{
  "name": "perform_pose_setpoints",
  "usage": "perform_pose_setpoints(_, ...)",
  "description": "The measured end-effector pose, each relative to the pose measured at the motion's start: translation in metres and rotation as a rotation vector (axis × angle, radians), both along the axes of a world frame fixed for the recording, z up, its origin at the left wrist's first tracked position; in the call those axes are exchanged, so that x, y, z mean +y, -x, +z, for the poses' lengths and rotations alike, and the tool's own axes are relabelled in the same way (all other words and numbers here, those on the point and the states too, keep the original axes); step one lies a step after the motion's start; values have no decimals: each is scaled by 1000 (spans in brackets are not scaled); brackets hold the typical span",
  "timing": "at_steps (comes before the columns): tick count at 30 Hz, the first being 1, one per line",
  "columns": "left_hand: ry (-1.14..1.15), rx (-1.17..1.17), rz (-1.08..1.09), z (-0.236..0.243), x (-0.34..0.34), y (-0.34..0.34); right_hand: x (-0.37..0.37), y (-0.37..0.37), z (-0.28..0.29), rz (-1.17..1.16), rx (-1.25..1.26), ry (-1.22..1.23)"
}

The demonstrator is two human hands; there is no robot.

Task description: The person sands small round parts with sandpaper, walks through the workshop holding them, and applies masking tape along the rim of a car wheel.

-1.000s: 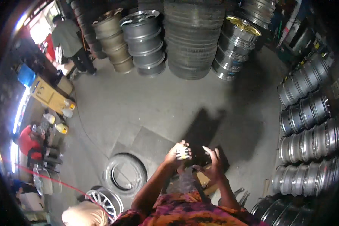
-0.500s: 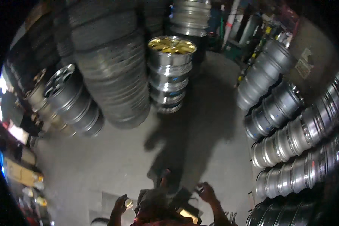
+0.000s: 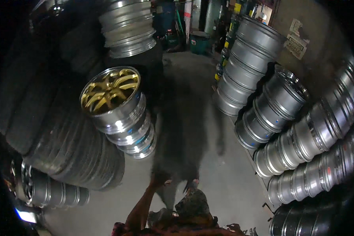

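My left arm reaches forward from the lower edge. At its end my left hand (image 3: 160, 181) is held over the dark shadow on the floor. Its fingers merge with that shadow, and only a small pale spot shows beside them, so I cannot make out what it holds. What looks like my right hand (image 3: 234, 227) shows low down at the picture's edge, close to my body, mostly cut off. Ahead and left of my left hand stands a stack of chrome wheel rims (image 3: 131, 135), the top one with gold spokes (image 3: 111, 91).
Tall tire stacks (image 3: 78, 153) stand at the left, with dark rims (image 3: 59, 190) below them. Several stacks of silver and grey rims (image 3: 299, 145) line the right wall. A strip of concrete floor (image 3: 232, 177) runs between, toward a green tub (image 3: 200, 42) at the back.
My view has swung right and forward, bringing the gold-spoked rim closer. My left hand has stretched forward from low beside my body. My right hand has dropped back toward the lower edge.
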State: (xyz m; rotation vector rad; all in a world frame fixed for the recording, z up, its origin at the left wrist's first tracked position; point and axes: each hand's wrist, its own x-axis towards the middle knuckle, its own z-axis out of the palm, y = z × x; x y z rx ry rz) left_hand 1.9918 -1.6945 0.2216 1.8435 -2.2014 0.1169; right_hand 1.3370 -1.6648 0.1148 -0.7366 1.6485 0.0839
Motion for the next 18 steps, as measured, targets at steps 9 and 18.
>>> perform_pose_setpoints(9, -481, 1525, 354, -39, -185, -9, -369, -173, -48, 863, -403, 831)
perform_pose_setpoints(18, -369, 1934, 581, 12, -433, -105, -772, -340, 63, 342, -304, 797)
